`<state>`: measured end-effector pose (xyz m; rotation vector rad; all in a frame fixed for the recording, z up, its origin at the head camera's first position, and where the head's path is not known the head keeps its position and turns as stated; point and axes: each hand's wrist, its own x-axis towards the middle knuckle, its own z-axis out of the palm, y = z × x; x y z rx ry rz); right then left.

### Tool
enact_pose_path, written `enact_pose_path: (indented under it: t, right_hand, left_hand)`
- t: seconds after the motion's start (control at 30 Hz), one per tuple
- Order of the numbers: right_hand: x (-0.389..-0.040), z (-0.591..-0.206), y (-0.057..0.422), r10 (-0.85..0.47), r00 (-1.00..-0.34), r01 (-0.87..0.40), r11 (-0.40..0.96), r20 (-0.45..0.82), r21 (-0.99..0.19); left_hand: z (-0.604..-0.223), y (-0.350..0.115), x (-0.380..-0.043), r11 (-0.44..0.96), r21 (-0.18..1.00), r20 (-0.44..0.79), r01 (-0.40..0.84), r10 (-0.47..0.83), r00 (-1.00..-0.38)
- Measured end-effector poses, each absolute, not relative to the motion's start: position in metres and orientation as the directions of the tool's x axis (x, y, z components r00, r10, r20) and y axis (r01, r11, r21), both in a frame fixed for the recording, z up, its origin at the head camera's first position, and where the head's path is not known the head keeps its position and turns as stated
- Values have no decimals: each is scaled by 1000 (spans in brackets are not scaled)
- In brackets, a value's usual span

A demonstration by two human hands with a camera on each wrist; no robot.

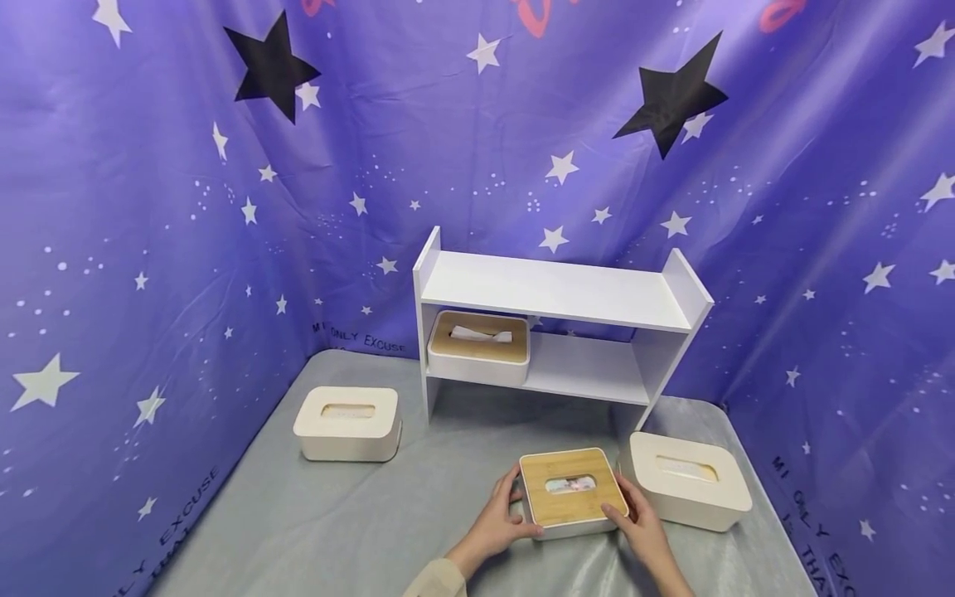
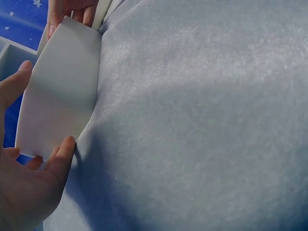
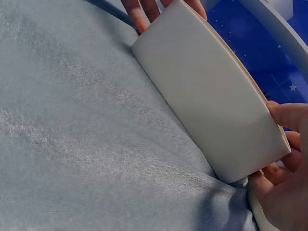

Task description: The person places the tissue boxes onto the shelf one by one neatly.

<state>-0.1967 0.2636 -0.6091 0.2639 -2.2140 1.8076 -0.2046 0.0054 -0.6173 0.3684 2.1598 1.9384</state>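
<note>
A white tissue box with a bamboo lid (image 1: pixel 540 473) sits on the grey cloth, slightly turned, between both hands in the head view. A printed packet shows in its slot. My left hand (image 1: pixel 498 518) grips its left end, thumb at the front corner. At the right end my right hand (image 1: pixel 642 526) holds it, with the thumb on the lid's edge. The left wrist view shows the box's plain white front (image 2: pixel 62 86), with the left fingers around its near end. In the right wrist view the box's lower edge lies along the cloth.
A white two-tier shelf (image 1: pixel 552 286) stands behind, holding another bamboo-lidded tissue box (image 1: pixel 477 369) on its lower tier at left. An all-white tissue box (image 1: pixel 351 448) sits left on the cloth (image 1: pixel 358 522). Another white box (image 1: pixel 701 489) is close beside the right hand. A purple starry curtain (image 1: pixel 448 149) surrounds everything.
</note>
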Motion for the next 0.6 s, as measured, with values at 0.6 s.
enact_pose_path:
  t: [0.6]
  right_hand:
    - [-190, -608, 266, 47, -996, -66, 272, 82, -960]
  left_hand:
    - [-620, 10, -202, 77, 996, 20, 47, 323, -946]
